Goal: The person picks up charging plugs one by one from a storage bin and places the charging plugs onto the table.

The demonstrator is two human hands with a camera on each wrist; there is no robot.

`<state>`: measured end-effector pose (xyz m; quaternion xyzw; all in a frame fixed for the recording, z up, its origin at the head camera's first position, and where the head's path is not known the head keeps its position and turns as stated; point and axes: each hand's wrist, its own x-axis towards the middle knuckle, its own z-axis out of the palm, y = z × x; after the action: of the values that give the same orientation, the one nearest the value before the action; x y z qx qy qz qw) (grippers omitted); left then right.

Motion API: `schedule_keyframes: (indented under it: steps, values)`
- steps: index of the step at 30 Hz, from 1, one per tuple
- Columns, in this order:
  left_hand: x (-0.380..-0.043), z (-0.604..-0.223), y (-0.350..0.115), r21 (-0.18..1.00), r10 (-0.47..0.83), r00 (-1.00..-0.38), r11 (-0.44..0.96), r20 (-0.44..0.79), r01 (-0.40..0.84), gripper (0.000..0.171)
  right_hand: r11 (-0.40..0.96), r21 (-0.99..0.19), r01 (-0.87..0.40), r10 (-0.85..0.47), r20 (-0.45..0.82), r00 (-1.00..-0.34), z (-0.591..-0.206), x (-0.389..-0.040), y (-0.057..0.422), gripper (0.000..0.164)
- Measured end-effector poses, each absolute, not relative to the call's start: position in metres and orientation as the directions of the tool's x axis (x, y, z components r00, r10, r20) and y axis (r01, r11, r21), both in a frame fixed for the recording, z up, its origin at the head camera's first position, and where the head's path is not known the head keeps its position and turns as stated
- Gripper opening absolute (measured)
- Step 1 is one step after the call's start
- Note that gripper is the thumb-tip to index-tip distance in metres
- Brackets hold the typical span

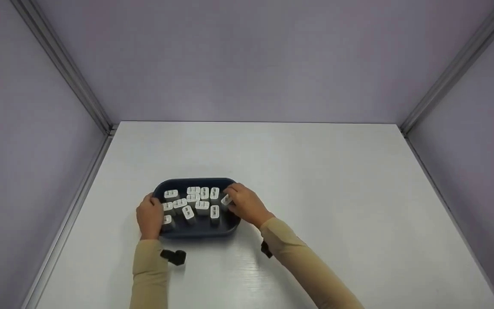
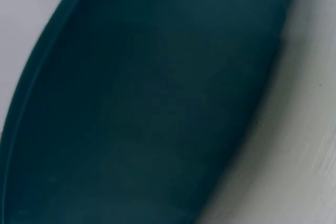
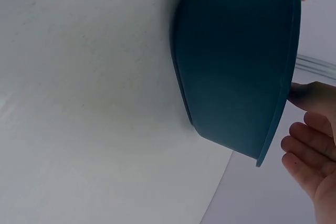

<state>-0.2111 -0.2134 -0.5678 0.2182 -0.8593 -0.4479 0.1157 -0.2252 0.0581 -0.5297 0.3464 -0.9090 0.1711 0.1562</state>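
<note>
A dark blue bin with rounded corners stands on the table; its wall looks teal in the right wrist view. My left hand grips its left rim. In it stand several small blocks with white, round-cornered tops bearing dark marks and greyer sides. My right hand reaches over the right rim and pinches one tilted white-topped block. The right wrist view shows the thumb at the rim, its tip hidden behind the wall. Only the bin's outer wall fills the left wrist view.
The white table extends around the bin. Pale panels with grey metal corner posts enclose it at the back and sides. Black wrist cameras hang by both sleeves.
</note>
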Motion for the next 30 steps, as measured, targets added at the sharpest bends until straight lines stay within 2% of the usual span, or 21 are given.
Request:
schedule_keyframes:
  steps: [11, 17, 23, 30]
  values:
    - [-0.209, -0.57, -0.215, 0.819, -0.483, -0.875, 0.505, 0.006, -0.273, 0.044, 0.741, -0.18, -0.646, -0.577, 0.321, -0.751, -0.537, -0.227, 0.055, 0.028]
    - [-0.206, -0.57, -0.217, 0.817, -0.494, -0.869, 0.509, 0.021, -0.269, 0.043, 0.729, -0.103, -0.677, -0.626, 0.3, -0.72, -0.539, -0.227, 0.048, 0.027]
    - [-0.207, -0.57, -0.215, 0.815, -0.486, -0.873, 0.521, 0.038, -0.254, 0.044, 0.697, -0.024, -0.717, -0.679, 0.299, -0.67, -0.542, -0.229, 0.046, 0.012]
    - [-0.211, -0.569, -0.213, 0.824, -0.465, -0.885, 0.509, 0.018, -0.25, 0.046, 0.708, 0.009, -0.706, -0.678, 0.286, -0.677, -0.543, -0.233, 0.048, 0.014]
